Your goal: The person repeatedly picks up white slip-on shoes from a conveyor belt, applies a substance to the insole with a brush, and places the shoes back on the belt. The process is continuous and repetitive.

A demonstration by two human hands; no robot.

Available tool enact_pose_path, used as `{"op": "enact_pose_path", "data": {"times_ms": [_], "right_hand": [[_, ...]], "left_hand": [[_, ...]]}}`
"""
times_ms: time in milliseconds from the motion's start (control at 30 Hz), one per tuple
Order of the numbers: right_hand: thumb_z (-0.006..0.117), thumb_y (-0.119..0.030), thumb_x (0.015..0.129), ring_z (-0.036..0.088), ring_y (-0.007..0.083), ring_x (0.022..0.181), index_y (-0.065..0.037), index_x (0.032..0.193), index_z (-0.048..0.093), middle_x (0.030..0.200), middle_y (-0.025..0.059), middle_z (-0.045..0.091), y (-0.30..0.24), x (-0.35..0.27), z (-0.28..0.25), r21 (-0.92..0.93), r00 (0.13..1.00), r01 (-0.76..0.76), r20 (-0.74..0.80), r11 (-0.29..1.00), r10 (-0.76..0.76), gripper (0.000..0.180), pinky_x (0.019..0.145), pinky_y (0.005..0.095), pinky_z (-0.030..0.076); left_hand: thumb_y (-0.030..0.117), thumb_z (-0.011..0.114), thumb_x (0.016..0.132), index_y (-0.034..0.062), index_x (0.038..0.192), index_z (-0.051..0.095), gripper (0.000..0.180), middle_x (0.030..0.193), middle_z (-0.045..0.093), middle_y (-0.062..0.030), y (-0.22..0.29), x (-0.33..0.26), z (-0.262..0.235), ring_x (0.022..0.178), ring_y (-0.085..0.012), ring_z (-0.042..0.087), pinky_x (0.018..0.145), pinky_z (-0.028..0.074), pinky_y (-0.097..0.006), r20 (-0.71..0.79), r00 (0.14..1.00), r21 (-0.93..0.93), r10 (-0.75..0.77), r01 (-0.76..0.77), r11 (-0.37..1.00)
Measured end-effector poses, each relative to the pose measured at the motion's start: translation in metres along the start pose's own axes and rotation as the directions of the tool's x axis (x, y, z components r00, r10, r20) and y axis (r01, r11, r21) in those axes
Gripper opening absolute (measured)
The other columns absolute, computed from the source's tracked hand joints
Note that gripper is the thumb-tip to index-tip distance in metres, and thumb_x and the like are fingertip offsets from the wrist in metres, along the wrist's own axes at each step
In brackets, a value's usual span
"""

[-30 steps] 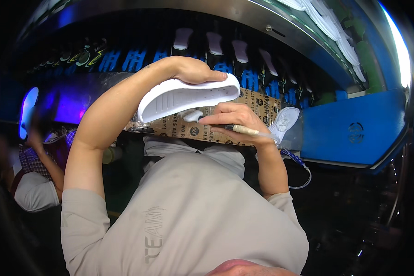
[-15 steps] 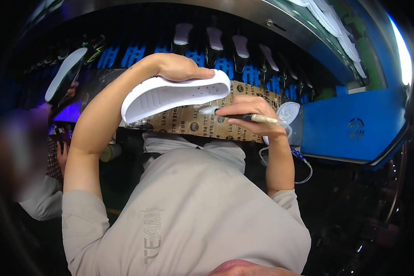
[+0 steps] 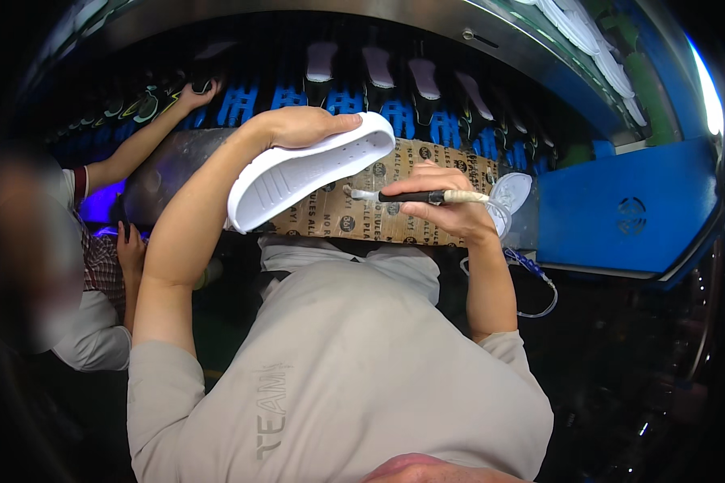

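shoe sole [image 3: 310, 179]: white | brush [image 3: 419, 196]: black handle | cardboard [image 3: 362, 213]: brown, black print | panel [image 3: 628, 209]: blue

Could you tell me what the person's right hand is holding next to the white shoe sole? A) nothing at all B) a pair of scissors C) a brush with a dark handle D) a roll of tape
C: the right hand grips a dark-handled brush whose tip points at the white shoe sole held up by the left hand.
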State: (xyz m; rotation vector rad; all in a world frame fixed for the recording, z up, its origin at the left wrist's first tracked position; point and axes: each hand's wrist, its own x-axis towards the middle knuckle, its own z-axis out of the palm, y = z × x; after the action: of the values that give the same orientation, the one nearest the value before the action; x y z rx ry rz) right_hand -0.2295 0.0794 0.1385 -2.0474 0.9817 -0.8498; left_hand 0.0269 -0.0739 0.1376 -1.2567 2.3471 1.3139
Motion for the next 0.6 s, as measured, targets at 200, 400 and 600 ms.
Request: {"op": "enact_pose_path", "data": {"times_ms": [200, 400, 600], "right_hand": [[0.08, -0.01, 0.088, 0.065, 0.0237, 0.085, -0.003, 0.115, 0.077, 0.09, 0.0116, 0.073, 0.021, 0.022, 0.06, -0.289, 0.856, -0.119, -0.514, 0.95, -0.05, 0.028, 0.076, 0.0342, 0.049], [0.081, -0.019, 0.088, 0.064, 0.0214, 0.084, -0.009, 0.116, 0.079, 0.089, 0.0083, 0.074, -0.016, 0.007, 0.072, 0.076, 0.98, -0.168, -0.096, 0.983, 0.175, 0.029, 0.083, 0.0358, 0.048], [0.08, -0.007, 0.087, 0.058, 0.0242, 0.081, -0.006, 0.122, 0.075, 0.085, 0.0084, 0.066, 0.019, 0.021, 0.084, -0.389, 0.946, 0.019, -0.292, 0.921, -0.142, 0.036, 0.074, 0.0383, 0.046]], "left_hand": [[0.049, 0.032, 0.111, 0.0035, 0.14, 0.058, 0.06, 0.114, 0.072, -0.0208, -0.019, 0.027, 0.063, 0.094, -0.0279, 0.078, 0.072, 0.068, -0.034, -0.228, 0.973, -0.923, -0.02, -0.21, 0.323], [0.047, 0.027, 0.113, 0.0043, 0.142, 0.055, 0.059, 0.114, 0.071, -0.0174, -0.05, 0.033, 0.076, 0.089, -0.0275, 0.078, 0.068, 0.07, -0.04, -0.163, 0.986, -0.981, 0.038, -0.166, 0.098], [0.053, 0.03, 0.112, 0.0039, 0.141, 0.056, 0.063, 0.115, 0.072, -0.0186, -0.054, 0.036, 0.082, 0.095, -0.0284, 0.076, 0.078, 0.067, -0.041, -0.197, 0.956, -0.98, 0.218, -0.187, -0.067]]}}
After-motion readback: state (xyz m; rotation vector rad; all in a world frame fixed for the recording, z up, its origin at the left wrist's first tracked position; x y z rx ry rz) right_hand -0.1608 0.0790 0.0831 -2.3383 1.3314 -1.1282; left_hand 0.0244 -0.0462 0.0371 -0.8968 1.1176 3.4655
